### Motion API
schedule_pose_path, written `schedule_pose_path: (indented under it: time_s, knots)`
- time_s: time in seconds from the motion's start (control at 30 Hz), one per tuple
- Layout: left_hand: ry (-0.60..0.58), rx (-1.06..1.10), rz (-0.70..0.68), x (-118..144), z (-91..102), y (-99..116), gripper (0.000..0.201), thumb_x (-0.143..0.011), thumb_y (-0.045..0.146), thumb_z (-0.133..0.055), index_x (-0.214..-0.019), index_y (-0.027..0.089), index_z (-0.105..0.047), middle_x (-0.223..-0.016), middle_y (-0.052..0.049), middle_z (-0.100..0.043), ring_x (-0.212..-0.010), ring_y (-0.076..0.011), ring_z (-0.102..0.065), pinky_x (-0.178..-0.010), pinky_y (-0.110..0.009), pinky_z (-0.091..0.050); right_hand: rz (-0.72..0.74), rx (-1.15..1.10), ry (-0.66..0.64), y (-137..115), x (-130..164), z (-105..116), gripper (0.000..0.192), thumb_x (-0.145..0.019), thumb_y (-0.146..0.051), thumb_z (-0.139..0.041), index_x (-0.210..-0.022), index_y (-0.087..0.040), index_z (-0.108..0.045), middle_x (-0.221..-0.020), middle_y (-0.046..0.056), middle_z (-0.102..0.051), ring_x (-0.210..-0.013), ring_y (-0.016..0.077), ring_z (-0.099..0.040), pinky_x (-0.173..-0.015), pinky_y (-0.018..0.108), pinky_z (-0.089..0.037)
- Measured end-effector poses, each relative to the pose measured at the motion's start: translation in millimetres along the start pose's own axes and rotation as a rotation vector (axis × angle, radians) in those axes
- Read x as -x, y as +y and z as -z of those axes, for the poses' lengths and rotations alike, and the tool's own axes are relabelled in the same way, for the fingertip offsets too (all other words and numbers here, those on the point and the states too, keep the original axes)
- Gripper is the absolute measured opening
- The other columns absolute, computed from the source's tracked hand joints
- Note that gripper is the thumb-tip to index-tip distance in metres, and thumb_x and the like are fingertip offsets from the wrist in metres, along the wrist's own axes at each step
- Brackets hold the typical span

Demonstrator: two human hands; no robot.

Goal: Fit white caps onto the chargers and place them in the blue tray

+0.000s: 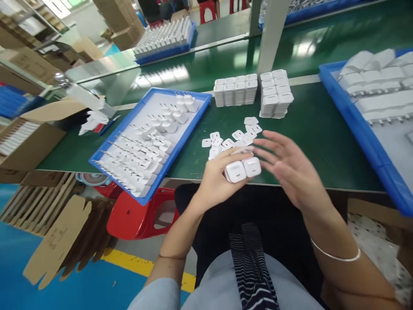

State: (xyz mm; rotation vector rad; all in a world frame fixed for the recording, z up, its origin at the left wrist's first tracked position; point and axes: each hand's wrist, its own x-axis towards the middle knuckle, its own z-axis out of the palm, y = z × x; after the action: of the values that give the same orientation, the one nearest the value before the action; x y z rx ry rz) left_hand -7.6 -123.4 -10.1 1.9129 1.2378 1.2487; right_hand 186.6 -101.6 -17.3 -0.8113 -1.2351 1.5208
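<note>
My left hand (214,176) is wrapped around two white charger plugs (235,172) held side by side, their slotted port faces turned up towards me. A blurred white edge shows by its fingertips; I cannot make out what it is. My right hand (292,170) is just right of the plugs, its fingers spread and nothing visible in it. Beyond both hands, loose white slotted cards (248,138) lie scattered on the green table (306,125). Neat stacks of similar cards (235,92) stand behind them, with another stacked group (275,97) to the right.
To the left, a blue-rimmed tray (177,150) holds rows of pronged plugs and overhangs the table edge. Another blue tray (357,133) with white pieces is at right. A post (272,36) rises behind the stacks. Red stools (130,217) and flattened cardboard (60,241) are below left.
</note>
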Motion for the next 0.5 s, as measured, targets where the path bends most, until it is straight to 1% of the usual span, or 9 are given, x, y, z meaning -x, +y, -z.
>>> schedule_pose_path:
  time_s: [0.07,0.13,0.17,0.2,0.27,0.33,0.37,0.43,0.5]
  knots:
    - [0.013,-0.191,-0.035,-11.5,31.5,7.8,0.034,-0.08,0.022,-0.082,-0.113,0.022,-0.076,-0.125,-0.009,-0.075,-0.115,-0.0265,-0.072,-0.101,-0.042,-0.057,0.085,0.076,0.101,3.2,-8.2,15.5,0.043,-0.088,-0.035,-0.077,-0.13,-0.034,-0.066,-0.138,0.004,-0.064,-0.134,0.027,-0.06,-0.11,0.043,-0.053]
    - [-0.028,-0.476,-0.026,-28.9,63.9,14.3,0.029,-0.081,0.02,-0.076,-0.111,0.02,-0.076,-0.125,-0.01,-0.074,-0.115,-0.029,-0.071,-0.102,-0.043,-0.056,0.088,0.179,0.184,12.7,-16.1,31.3,0.031,-0.088,-0.033,-0.077,-0.119,-0.032,-0.072,-0.129,0.004,-0.069,-0.128,0.0272,-0.063,-0.11,0.045,-0.053]
    - [-0.071,-0.668,0.034,-39.5,78.3,16.3,0.028,-0.082,0.016,-0.071,-0.11,0.018,-0.076,-0.127,-0.011,-0.073,-0.117,-0.031,-0.07,-0.103,-0.044,-0.055,0.068,0.211,0.212,19.0,-19.2,38.1,0.026,-0.087,-0.034,-0.077,-0.113,-0.031,-0.075,-0.124,0.004,-0.072,-0.124,0.0273,-0.065,-0.109,0.047,-0.053]
    - [-0.143,-0.873,0.124,-51.0,90.7,17.0,0.031,-0.082,0.012,-0.065,-0.111,0.015,-0.076,-0.132,-0.013,-0.071,-0.12,-0.0335,-0.068,-0.103,-0.045,-0.054,0.05,0.225,0.234,25.5,-21.5,43.9,0.023,-0.087,-0.034,-0.078,-0.109,-0.03,-0.076,-0.119,0.004,-0.074,-0.12,0.0272,-0.067,-0.109,0.048,-0.053]
    - [-0.312,-1.207,0.329,-74.8,108.3,13.8,0.038,-0.08,0.006,-0.058,-0.114,0.011,-0.075,-0.135,-0.018,-0.067,-0.123,-0.0383,-0.065,-0.101,-0.047,-0.053,0.035,0.215,0.255,36.3,-23.4,51.6,0.019,-0.086,-0.035,-0.078,-0.104,-0.029,-0.077,-0.111,0.004,-0.075,-0.114,0.0265,-0.069,-0.108,0.049,-0.054]
    - [-0.428,-1.329,0.489,-96.6,116.3,4.4,0.034,-0.077,0.011,-0.063,-0.108,0.008,-0.076,-0.122,-0.023,-0.07,-0.119,-0.0431,-0.065,-0.097,-0.048,-0.053,0.044,0.189,0.248,41.6,-22.5,54.8,0.017,-0.086,-0.035,-0.078,-0.102,-0.029,-0.078,-0.109,0.004,-0.075,-0.108,0.0252,-0.07,-0.106,0.048,-0.055]
    - [-0.476,-1.36,0.573,-105.9,117.4,-2.2,0.031,-0.076,0.017,-0.068,-0.105,0.009,-0.077,-0.115,-0.023,-0.072,-0.118,-0.0442,-0.064,-0.097,-0.049,-0.052,0.043,0.179,0.233,42.3,-21.6,55.4,0.016,-0.086,-0.035,-0.077,-0.101,-0.029,-0.078,-0.108,0.003,-0.076,-0.106,0.0245,-0.07,-0.104,0.047,-0.056]
    - [-0.512,-1.369,0.668,-121.5,115.2,-16.9,0.034,-0.071,0.029,-0.078,-0.099,0.011,-0.078,-0.102,-0.022,-0.073,-0.115,-0.0456,-0.065,-0.096,-0.051,-0.052,0.04,0.171,0.21,41.1,-19.8,55.8,0.015,-0.087,-0.035,-0.077,-0.1,-0.028,-0.079,-0.106,0.003,-0.076,-0.102,0.0236,-0.07,-0.102,0.045,-0.057]
    - [-0.497,-1.346,0.693,-133.3,109.2,-31.5,0.042,-0.065,0.04,-0.084,-0.098,0.013,-0.079,-0.098,-0.02,-0.074,-0.114,-0.047,-0.065,-0.095,-0.055,-0.052,0.045,0.161,0.198,39.1,-18.6,56.0,0.015,-0.087,-0.035,-0.076,-0.1,-0.028,-0.079,-0.106,0.004,-0.076,-0.102,0.0237,-0.07,-0.1,0.044,-0.057]
